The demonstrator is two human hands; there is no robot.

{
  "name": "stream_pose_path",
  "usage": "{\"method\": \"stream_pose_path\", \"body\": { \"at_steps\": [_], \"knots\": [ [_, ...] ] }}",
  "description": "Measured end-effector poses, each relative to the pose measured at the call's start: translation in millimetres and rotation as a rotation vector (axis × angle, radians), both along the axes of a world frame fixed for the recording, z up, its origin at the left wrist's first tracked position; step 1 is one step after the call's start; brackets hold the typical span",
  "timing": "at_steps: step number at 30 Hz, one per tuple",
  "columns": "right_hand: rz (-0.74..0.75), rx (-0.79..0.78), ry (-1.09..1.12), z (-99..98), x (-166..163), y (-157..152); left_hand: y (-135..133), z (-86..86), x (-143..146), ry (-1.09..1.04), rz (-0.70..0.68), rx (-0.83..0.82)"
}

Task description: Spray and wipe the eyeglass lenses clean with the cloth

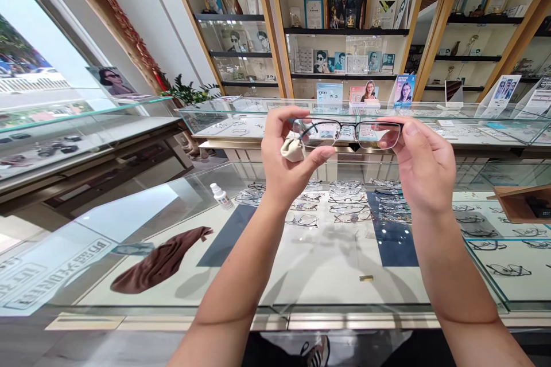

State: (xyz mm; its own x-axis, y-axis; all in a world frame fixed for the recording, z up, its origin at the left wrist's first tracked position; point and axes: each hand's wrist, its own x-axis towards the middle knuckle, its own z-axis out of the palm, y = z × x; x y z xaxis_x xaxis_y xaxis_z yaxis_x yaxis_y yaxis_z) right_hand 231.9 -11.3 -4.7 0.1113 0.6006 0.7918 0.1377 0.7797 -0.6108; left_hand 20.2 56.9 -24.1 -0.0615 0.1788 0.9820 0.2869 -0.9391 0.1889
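From the head view, the only feed I have, I see both hands up in front of me, above a glass-topped display tabletop. Between them are the slim, dark-rimmed eyeglasses with clear lenses, well clear of the glass, with the lens front spread level from hand to hand.

My right hand pinches the right end of the frame near the hinge, thumb in front and fingers behind the lens; that grip is closed on it. My left hand is curled at the other end, forefinger along the upper rim and thumb reaching out below, apart from the frame. A cream-coloured crumpled cloth is held in the crook of this grip; I cannot tell whether the hidden fingers also clamp the frame.

Lower left, a dark brown, soft fabric piece lies near a small white plastic bottle, which appears tilted from my angle. Beyond and between my forearms, rows of thin-framed spectacles lie in the display, flanked by dark blue flat panels. A brown wooden box shows at the right edge.
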Motion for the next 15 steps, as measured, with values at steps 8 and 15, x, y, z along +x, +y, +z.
{"method": "stream_pose_path", "body": {
  "at_steps": [8,15],
  "knots": [
    [-0.03,0.001,-0.005,0.6,-2,-4,-8,-2.5,-1,-0.067,0.148,-0.066],
    [-0.03,0.009,-0.037,-0.6,0,-1,-18,-0.1,5,-0.115,0.158,-0.054]
  ]
}}
